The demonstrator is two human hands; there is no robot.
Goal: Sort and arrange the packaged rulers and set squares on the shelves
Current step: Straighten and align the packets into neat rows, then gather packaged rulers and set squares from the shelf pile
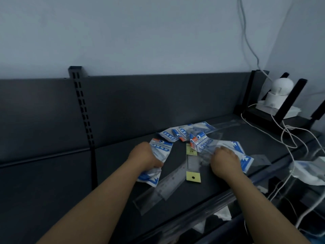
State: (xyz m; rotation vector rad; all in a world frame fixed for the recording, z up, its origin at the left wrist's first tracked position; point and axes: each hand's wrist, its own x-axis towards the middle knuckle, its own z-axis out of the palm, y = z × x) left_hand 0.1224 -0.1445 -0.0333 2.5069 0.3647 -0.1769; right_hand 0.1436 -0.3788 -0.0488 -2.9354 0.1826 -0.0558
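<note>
Fingers [157,164] of my left hand [146,156] curl round a blue-and-white packet [159,152], those of my right hand [226,162] lie on a second packet [245,156], grip unclear, so I should gather matching packets inward toward the clear rulers [193,164] between them, squaring edges on the shelf [228,189].

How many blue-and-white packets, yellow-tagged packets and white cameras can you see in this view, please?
Blue-and-white packets: about 6, as they overlap
Yellow-tagged packet: 1
White camera: 1
Total: about 8
</note>
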